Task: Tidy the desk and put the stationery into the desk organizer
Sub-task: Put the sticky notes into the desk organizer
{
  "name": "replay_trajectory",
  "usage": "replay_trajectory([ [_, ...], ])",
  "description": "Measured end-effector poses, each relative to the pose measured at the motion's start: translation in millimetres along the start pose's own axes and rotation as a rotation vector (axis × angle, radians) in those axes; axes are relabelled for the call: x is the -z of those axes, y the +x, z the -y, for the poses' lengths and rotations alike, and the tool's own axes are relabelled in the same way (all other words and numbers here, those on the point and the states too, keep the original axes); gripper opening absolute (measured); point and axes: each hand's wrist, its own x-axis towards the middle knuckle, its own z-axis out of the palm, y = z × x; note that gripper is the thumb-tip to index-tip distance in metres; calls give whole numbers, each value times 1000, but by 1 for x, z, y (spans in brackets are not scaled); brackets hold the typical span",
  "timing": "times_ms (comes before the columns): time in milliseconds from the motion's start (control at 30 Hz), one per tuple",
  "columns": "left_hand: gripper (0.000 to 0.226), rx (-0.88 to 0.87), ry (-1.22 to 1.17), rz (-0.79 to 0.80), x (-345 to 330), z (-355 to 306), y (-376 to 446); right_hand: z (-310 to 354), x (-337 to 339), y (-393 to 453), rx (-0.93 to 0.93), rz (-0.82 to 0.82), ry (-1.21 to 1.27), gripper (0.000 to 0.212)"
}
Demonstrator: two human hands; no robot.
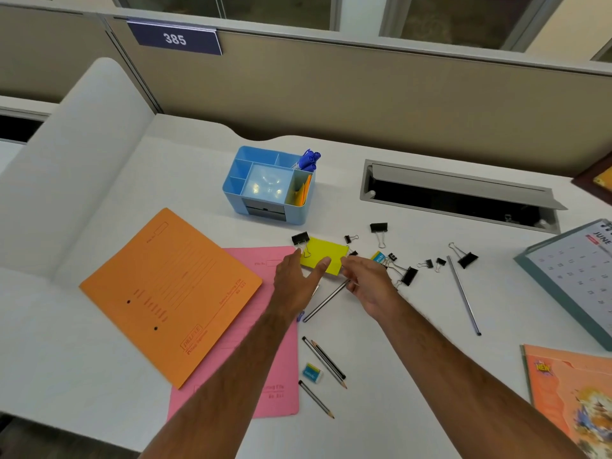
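Reaching with both hands for the yellow sticky-note pad (323,258) in the middle of the white table (331,207). Left hand (296,284) flat and wide, fingers straight, thumb tip resting on the near edge of the pad. Right hand (371,284) just right of the pad, fingers bent a little toward its right edge; hard to tell if that grip has closed on anything yet. Looks like the step of picking up the pad, not yet lifted.

Blue desk organizer (270,185) standing farther back, a bit to the left, well apart from the hands. Blue pens (308,160) already standing in its far right slot, orange and yellow notes (303,193) in the right slot. Big middle slot bare.

Next move likely needs both grips to close on the pad's sides, lift it, and carry it far and left to a slot that fits.

Still lying loose: black binder clips (409,274) scattered right of the pad, one binder clip (300,239) touching the pad's far left corner, so watch that it does not drag along. Pencils (326,361) and a small eraser (312,372) near, between the arms. A long grey pen (463,294) off to the right. An orange file folder (170,294) lying over a pink file folder (265,342) on the left.
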Motion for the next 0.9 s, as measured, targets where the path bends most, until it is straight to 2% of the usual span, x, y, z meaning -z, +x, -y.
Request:
replay_trajectory([
  [200,104,-20,0,-8,-2,0,1,4,-8,4,61,-48,-178,22],
  [300,91,-31,-25,-24,-2,0,1,7,-8,4,50,-32,-151,16],
  [400,77,-54,-39,-41,-2,0,1,10,-6,2,104,8,-230,10],
  [533,84,-82,11,-40,-1,4,2,17,-1,-1,248,-65,-431,13],
  [633,79,-188,101,-126,1,12,1,31,5,-3,327,-44,-469,12],
  [767,80,-334,306,-173,6,30,0,60,12,-9,336,-17,-372,16],
  [900,84,-322,499,-83,8,46,3,91,6,-15,385,11,-279,21],
])
